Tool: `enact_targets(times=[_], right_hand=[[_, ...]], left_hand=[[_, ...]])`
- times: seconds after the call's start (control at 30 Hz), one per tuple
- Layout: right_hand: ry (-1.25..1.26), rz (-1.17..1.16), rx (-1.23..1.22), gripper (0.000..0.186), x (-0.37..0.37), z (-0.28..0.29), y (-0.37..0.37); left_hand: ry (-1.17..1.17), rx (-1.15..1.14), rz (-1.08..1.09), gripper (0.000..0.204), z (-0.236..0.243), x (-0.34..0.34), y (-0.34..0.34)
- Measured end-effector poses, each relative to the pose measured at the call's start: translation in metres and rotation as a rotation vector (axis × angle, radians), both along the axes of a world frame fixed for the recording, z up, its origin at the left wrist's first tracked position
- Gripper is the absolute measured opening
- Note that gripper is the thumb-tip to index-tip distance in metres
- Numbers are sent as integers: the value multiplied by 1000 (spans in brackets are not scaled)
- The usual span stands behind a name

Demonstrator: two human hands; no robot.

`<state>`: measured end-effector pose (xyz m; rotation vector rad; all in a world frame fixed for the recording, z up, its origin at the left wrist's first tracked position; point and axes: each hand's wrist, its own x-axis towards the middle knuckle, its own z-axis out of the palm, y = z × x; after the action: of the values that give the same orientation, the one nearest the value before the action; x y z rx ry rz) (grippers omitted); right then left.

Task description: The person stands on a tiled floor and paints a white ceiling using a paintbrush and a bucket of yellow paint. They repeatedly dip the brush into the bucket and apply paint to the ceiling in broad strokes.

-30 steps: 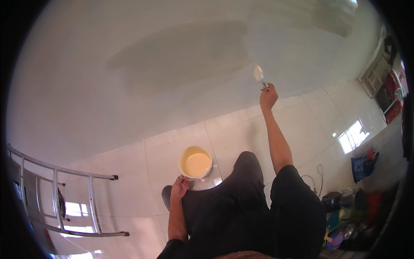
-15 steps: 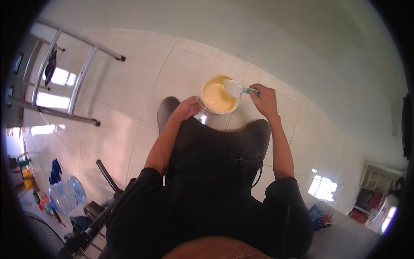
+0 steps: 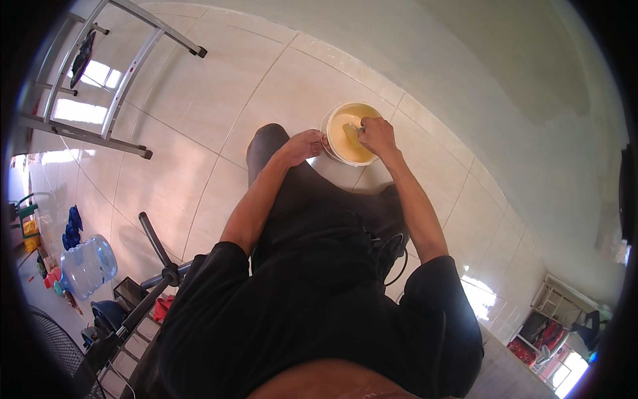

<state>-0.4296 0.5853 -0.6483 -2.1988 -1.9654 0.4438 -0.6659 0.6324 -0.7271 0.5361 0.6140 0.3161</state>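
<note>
A white bucket [image 3: 327, 124] holding pale yellow paint [image 3: 344, 149] stands on the tiled floor in front of my knees. My left hand [image 3: 304, 147] grips the bucket's left side, its fingers closed at the wall just under the rim. Over the opening, my right hand [image 3: 377, 137] is closed around the handle of a paintbrush [image 3: 351, 133]. The brush's head is down inside the bucket, tinted yellow and touching the paint; most of the handle is hidden by my fingers.
A pale wall [image 3: 432, 73] rises just beyond the bucket. An aluminium ladder [image 3: 129, 93] stands at far left. Lower left are a clear water jug [image 3: 90, 266], a dark stand [image 3: 156, 243] and a fan [image 3: 56, 339]. A rack [image 3: 558, 299] is at lower right.
My right hand has moved left and lowered the brush from above the bucket's right rim into the paint. My left hand stays at the bucket's side. The whole view has shifted slightly.
</note>
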Motion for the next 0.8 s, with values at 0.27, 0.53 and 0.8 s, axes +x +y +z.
enact_targets(times=[0.27, 0.53, 0.8], right_hand=[[-12, -6, -27, 21, 0, -6, -3], [-26, 8, 35, 16, 0, 16, -18], [-99, 39, 351, 18, 4, 9, -51]], left_hand=[[-18, 2, -30, 17, -10, -1, 4], [19, 5, -43, 15, 8, -2, 3], [-103, -12, -116, 17, -15, -9, 0]])
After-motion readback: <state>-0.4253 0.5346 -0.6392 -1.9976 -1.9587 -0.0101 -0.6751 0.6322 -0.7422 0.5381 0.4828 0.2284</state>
